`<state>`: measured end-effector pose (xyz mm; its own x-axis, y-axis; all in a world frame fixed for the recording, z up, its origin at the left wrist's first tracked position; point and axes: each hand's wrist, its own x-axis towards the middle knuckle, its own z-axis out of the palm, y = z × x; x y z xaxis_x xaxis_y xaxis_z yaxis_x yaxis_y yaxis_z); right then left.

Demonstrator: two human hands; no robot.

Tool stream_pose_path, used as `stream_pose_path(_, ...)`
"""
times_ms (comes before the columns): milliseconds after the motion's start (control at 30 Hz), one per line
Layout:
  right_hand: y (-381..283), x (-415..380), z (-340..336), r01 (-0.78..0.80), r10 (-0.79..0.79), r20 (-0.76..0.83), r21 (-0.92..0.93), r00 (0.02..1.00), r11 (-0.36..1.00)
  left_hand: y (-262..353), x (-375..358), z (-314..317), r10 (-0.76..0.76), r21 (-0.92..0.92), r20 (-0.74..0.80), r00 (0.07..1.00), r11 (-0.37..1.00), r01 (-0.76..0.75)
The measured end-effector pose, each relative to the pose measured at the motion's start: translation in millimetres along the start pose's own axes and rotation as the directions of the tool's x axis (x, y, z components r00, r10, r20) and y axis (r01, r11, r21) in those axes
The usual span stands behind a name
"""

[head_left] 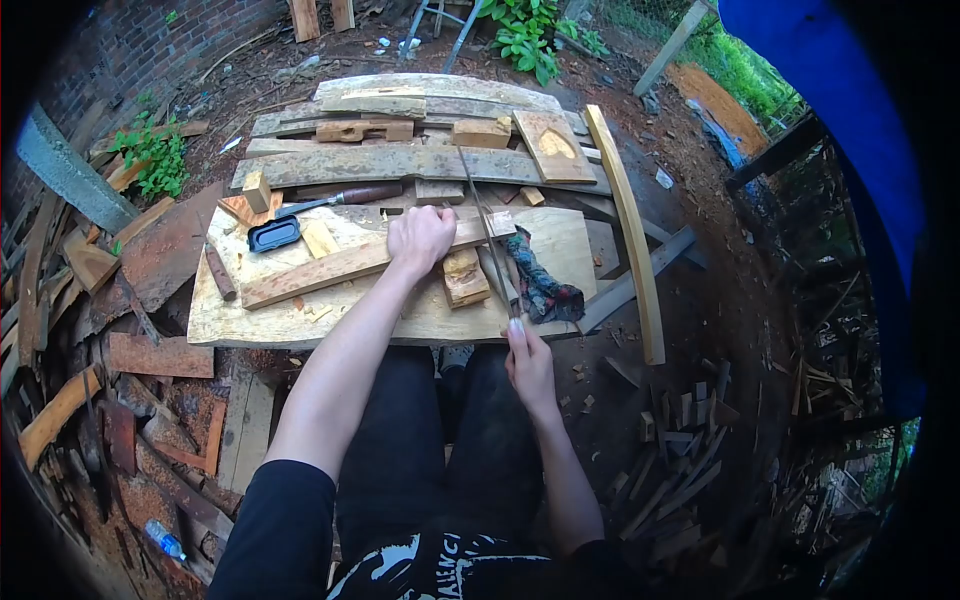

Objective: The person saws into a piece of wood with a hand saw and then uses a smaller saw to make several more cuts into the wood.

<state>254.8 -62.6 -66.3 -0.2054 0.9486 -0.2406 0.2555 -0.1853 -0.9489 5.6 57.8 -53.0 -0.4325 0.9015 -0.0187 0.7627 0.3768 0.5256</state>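
My left hand (421,238) is closed over a long wooden bar (330,274) lying aslant on the pale wooden bench (225,325). My right hand (527,360), near the bench's front edge, is wrapped round the handle of a saw (492,240). The thin blade points away from me and crosses the bar near its right end. Between my hands, a small wood block (465,278) sits against the bar's near side. A crumpled patterned cloth (545,284) lies just right of the saw.
A black tray (273,235), a chisel (340,199) and a short wooden stick (219,272) are at the bench's left. Planks (400,165) and a heart-marked board (556,147) lie beyond. A long batten (628,235) projects at the right. Scrap wood covers the ground on both sides.
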Motion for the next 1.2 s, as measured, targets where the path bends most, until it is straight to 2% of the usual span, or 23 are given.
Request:
stream_pose_path(100,-1.0,17.3,8.4,0.026,-0.025,-0.015,0.039,1.000,0.999,-1.2,0.1,2.8,0.002,0.005,-0.026,1.000,1.000,-0.002)
stream_pose_path(200,0.3,19.5,10.6,0.044,-0.044,-0.036,-0.003,0.998,0.999,-1.3,-1.1,4.3,-0.002,0.008,-0.063,0.998,1.000,0.002)
stream_pose_path(267,-1.6,8.3,6.9,-0.023,0.025,-0.026,0.078,0.999,0.997,-0.5,-1.1,1.4,-0.022,-0.002,-0.080,0.997,1.000,0.022)
stream_pose_path(400,8.1,-32.8,-13.3,-0.039,0.038,0.010,0.013,0.999,0.999,-0.6,-1.8,3.8,-0.028,0.016,-0.070,0.997,0.999,0.029)
stream_pose_path(567,24.1,-85.4,-31.8,-0.060,0.059,0.015,0.043,0.998,0.997,-2.3,0.8,6.3,-0.018,0.011,-0.084,0.996,1.000,0.019)
stream_pose_path(600,21.9,-87.8,-33.4,-0.076,0.075,0.017,0.058,0.997,0.995,-2.5,0.4,4.0,-0.009,0.003,-0.041,0.999,1.000,0.009)
stream_pose_path(633,19.8,-86.4,-32.9,-0.078,0.077,0.016,0.060,0.997,0.995,-1.3,-0.5,1.2,0.002,-0.006,0.002,1.000,1.000,-0.002)
stream_pose_path(733,8.8,-61.5,-29.2,-0.076,0.074,0.031,0.063,0.997,0.995,-2.7,0.4,2.0,0.041,-0.002,0.003,0.999,0.999,-0.041)
stream_pose_path(800,7.3,-28.8,-17.7,0.039,-0.038,0.021,-0.055,0.999,0.998,-3.2,-0.6,2.0,0.046,-0.007,-0.002,0.999,0.999,-0.046)
stream_pose_path(900,6.3,19.5,1.0,0.059,-0.059,0.006,-0.042,0.998,0.997,-2.3,0.5,0.8,0.039,-0.011,-0.006,0.999,0.999,-0.039)
stream_pose_path(967,-3.6,34.0,12.2,0.026,-0.025,-0.017,0.060,1.000,0.998,-1.8,-0.9,2.3,0.027,-0.008,0.001,1.000,1.000,-0.027)
stream_pose_path(1133,1.8,7.0,4.2,0.060,-0.059,-0.008,0.034,0.998,0.998,2.0,-3.1,-2.2,-0.037,-0.013,-0.017,0.999,0.999,0.037)
stream_pose_path(1200,7.6,-22.9,-6.0,0.012,-0.012,0.007,0.022,1.000,1.000,2.2,-2.7,-3.3,-0.035,-0.016,-0.010,0.999,0.999,0.035)
